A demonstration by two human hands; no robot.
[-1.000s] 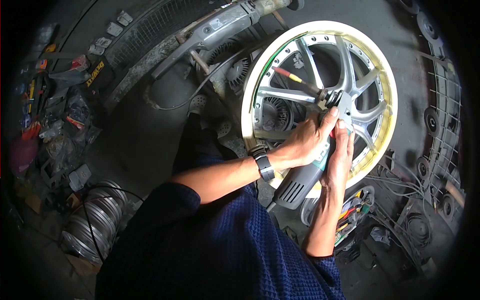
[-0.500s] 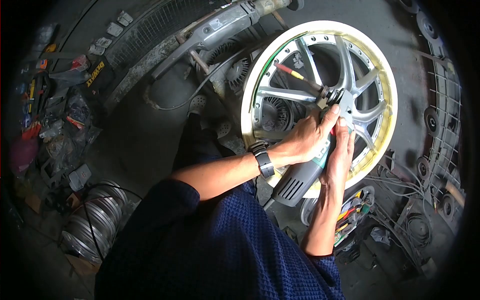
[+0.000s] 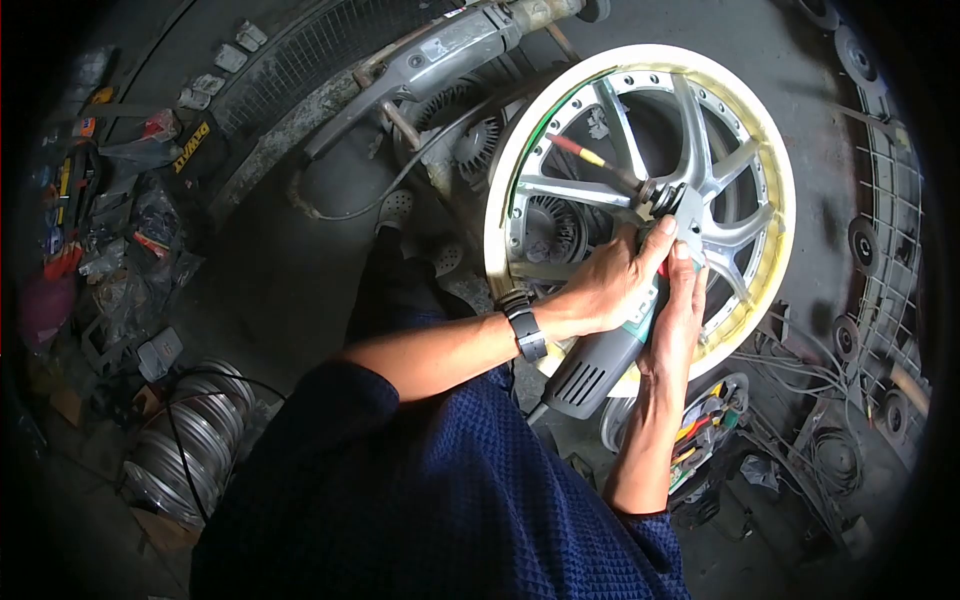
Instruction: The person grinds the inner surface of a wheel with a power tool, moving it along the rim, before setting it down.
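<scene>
An angle grinder with a dark grey body and a silver gear head lies across the wheel rim, a large spoked alloy wheel with a pale yellow outer lip. My left hand, with a black watch at its wrist, wraps the grinder just behind the head, thumb on top. From the other side, my right hand grips the same body, its thumb close to the left one. Beyond the grinder's spindle, a thin rod with a red and yellow end points up-left over the spokes. Part of the grinder's body is hidden under my fingers.
A long grey power tool lies beyond the wheel on the left. Stacked silver rims stand at lower left, below bagged clutter. A tray of hand tools sits right of my right forearm, and a wire rack with discs runs along the right.
The grinder and both hands have shifted very slightly, its rear end a little lower. The grip is the same, and the wheel has barely moved.
</scene>
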